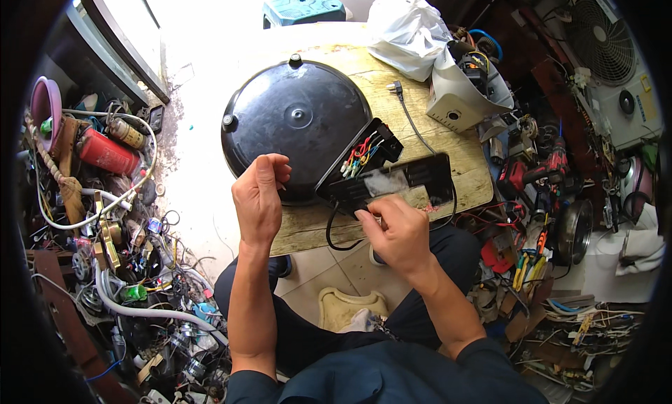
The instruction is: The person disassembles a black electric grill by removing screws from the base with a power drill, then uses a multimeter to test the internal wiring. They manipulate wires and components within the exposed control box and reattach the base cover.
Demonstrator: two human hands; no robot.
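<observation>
Presently, right hand [397, 230]: fingers curled, thumb against forefinger, at the near edge of a black vented cover [439, 172]; cannot tell whether it grips anything. Left hand [259, 194]: half-curled, raised at the near-left rim of a round black shell [297, 128]; grip unclear. Shell and cover rest on the wooden surface [473, 174]. Behind the cover, an open black box [389, 152] contains coloured wires [367, 150]. Farther back: power plug [397, 88], white plastic bag [407, 34], then blue stool [304, 6].
</observation>
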